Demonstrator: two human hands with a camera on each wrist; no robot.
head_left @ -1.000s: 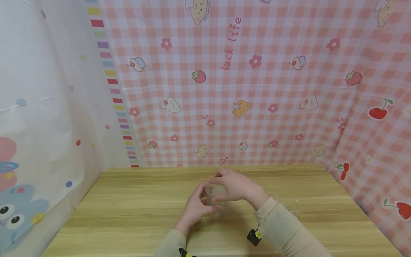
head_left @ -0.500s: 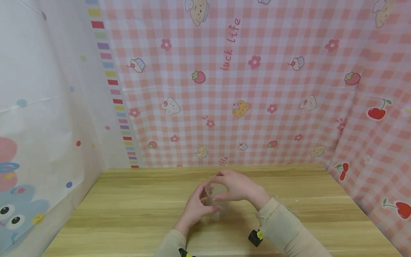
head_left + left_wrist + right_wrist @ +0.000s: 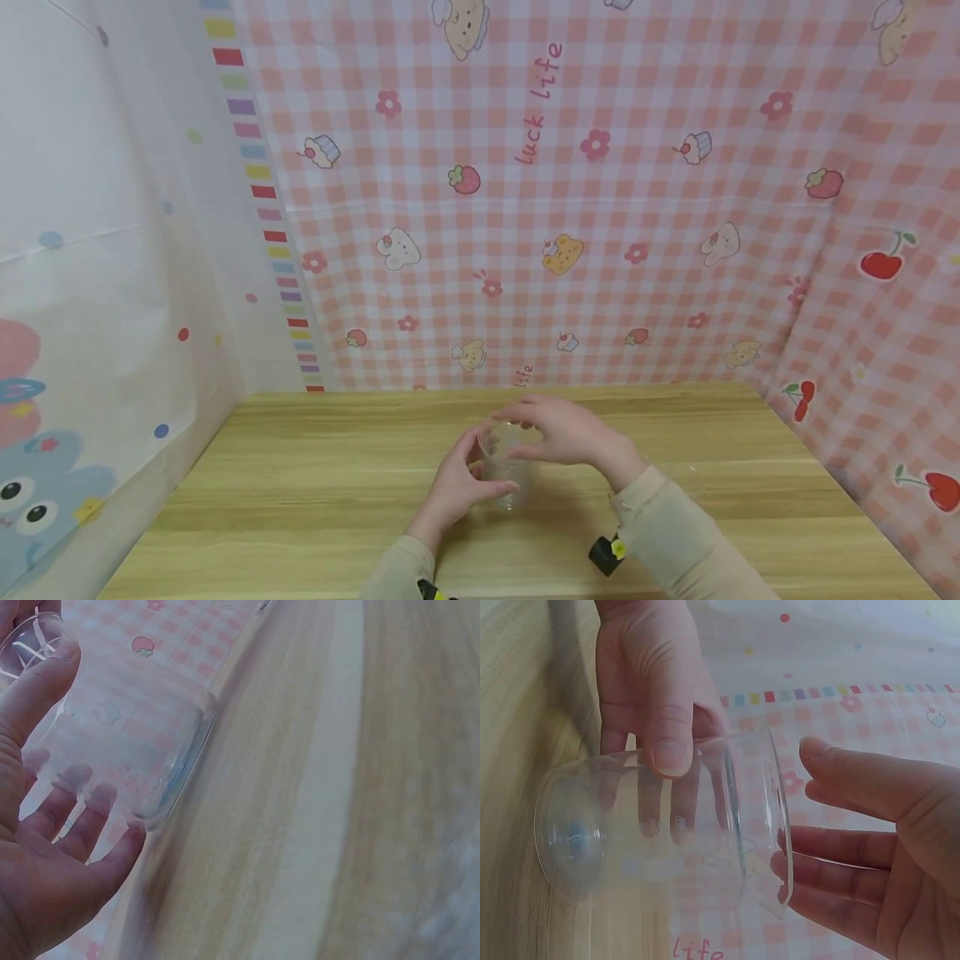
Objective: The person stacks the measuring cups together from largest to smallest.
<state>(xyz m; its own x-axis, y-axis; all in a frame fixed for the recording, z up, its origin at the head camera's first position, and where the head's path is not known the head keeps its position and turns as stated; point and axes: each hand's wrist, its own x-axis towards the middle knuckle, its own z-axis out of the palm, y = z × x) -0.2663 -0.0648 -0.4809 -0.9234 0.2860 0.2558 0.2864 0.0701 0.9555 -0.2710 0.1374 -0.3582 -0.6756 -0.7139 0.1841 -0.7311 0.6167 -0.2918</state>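
My left hand grips a clear cup round its side, with the cup upright on the table. In the right wrist view the left thumb lies along the cup wall, and the fingers show through from behind. My right hand is at the cup's rim from the right, its fingers loosely bent. Seen from the right wrist, those fingertips overlap the rim, while the thumb stands a little off it. The cup's thick rounded base shows in the left wrist view.
A wood-grain table lies under the hands. A faint transparent item sits beyond the right sleeve. Pink checked cloth hangs at the back and right, and white printed cloth on the left. Black wrist cameras are on both cuffs.
My right hand has shifted slightly right, and its thumb has drawn off the cup's rim. The left hand and the cup have stayed in place.
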